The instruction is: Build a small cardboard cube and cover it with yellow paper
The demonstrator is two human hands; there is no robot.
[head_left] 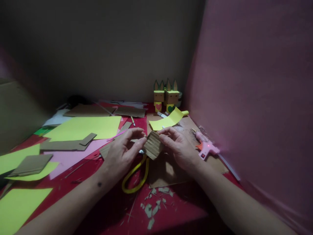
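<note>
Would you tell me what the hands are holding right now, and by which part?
Both hands hold a small piece of corrugated cardboard: the left hand pinches its left edge, the right hand its upper right edge.

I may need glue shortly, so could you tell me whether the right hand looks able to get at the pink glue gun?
Probably yes: the glue gun lies just beside the right hand with nothing between, though that hand now holds the corrugated cardboard piece.
</note>
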